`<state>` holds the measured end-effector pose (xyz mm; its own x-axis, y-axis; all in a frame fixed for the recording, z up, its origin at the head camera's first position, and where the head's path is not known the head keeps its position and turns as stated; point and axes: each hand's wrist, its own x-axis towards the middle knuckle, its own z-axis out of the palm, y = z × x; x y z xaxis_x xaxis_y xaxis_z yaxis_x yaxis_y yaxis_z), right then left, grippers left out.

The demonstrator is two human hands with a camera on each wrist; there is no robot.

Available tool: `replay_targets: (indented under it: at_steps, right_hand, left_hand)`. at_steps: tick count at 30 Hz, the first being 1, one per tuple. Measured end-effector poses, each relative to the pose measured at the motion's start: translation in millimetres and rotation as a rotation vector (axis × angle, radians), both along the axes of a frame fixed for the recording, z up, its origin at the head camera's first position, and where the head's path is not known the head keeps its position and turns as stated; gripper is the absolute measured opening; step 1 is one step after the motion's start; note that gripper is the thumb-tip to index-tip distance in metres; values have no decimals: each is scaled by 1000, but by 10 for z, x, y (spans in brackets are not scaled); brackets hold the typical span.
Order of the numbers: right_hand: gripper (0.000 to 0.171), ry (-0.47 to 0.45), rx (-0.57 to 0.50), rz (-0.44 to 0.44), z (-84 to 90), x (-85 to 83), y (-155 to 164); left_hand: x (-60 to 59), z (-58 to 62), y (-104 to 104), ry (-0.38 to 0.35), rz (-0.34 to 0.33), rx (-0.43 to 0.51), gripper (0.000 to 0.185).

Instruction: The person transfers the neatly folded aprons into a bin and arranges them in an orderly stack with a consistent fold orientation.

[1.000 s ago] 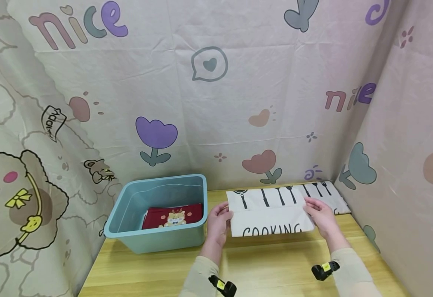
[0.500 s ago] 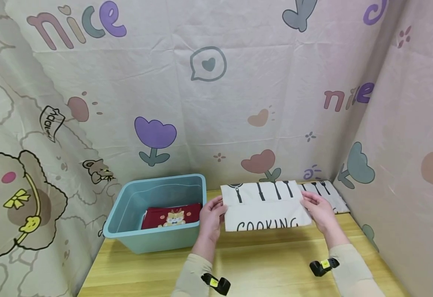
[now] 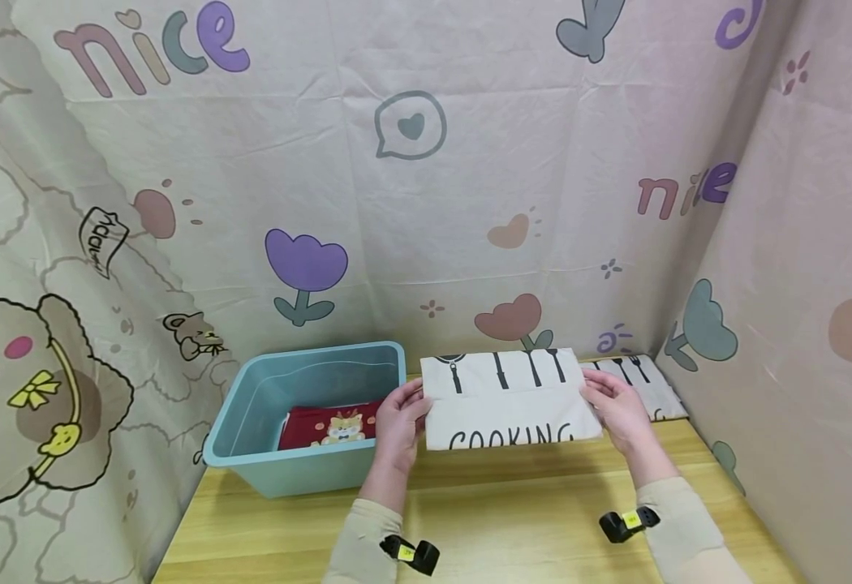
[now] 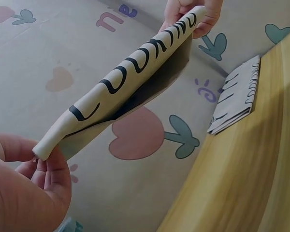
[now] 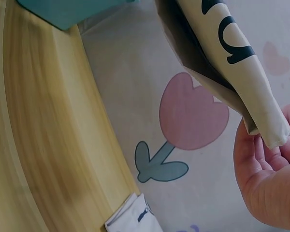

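Nearby sit a bin (image 3: 309,477) and second cloth (image 3: 657,395), both hands (image 3: 399,422) (image 3: 623,412) pinching a printed cloth (image 3: 511,407).

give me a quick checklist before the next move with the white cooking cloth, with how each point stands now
1. Left hand holds one end of the white cloth: ok.
2. Right hand holds the other end: ok.
3. Cloth lifted off the table: ok.
4. Fold closed along its length: not ok, layers gape in the left wrist view.
5. Cloth over the bin: not ok, it is to the bin's right.
6. Bin floor under the red cloth: cannot tell, hidden.
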<state>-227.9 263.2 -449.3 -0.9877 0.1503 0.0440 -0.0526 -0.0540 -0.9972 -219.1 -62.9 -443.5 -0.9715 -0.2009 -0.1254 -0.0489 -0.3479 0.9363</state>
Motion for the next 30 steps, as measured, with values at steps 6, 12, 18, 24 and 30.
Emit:
replay_targets:
  at_steps: [6, 12, 18, 24, 30]
  right_hand:
    - [31, 14, 6, -6, 26, 2, -97]
    - [38, 1, 0, -11, 64, -10, -190]
    - [42, -4, -22, 7, 108, -13, -276]
    - [41, -14, -33, 10, 118, -10, -350]
    - [39, -22, -47, -5, 115, -17, -430]
  left_hand:
    - [7, 25, -84, 11, 9, -1, 38]
    - [5, 49, -180, 9, 21, -9, 38]
    - [14, 58, -274, 25, 17, -28, 39]
    - [22, 53, -348, 37, 21, -24, 39]
    - [27, 69, -420, 35, 20, -25, 40]
